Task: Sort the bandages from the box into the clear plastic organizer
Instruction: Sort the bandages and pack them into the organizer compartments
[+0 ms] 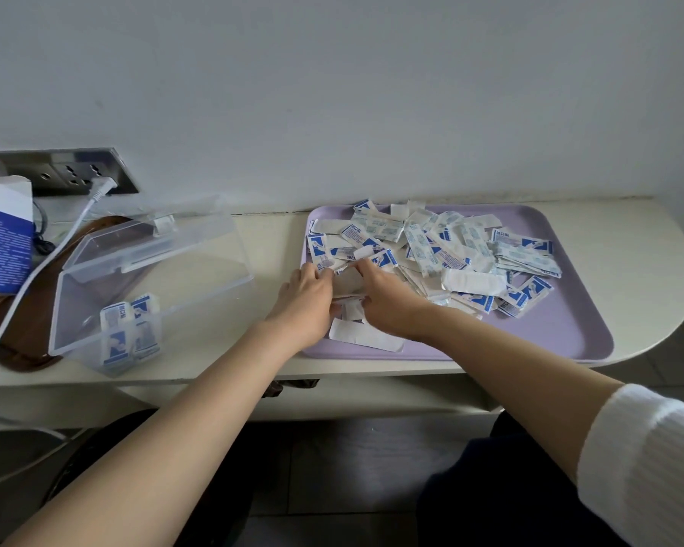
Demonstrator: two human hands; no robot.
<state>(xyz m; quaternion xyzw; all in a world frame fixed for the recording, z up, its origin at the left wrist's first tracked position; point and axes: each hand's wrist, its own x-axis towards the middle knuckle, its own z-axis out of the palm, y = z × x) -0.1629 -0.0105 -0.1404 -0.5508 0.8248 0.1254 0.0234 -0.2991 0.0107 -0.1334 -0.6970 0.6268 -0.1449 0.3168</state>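
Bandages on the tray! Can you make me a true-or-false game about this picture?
1. The bandages lie heaped on a purple tray. True.
2. The clear organizer holds nothing. False: a few bandages are in it.
3. The left hand and right hand both handle bandages on the tray. True.
4. The organizer's lid is shut. False: it stands open.
5. The blue and white box sits right of the tray. False: it sits far left.

Your left hand (305, 298) and right hand (387, 300): palms down, side by side, fingers curled, pinching bandages (348, 284) between them (fingertips partly hidden). Forearms bare, extended forward, converging.
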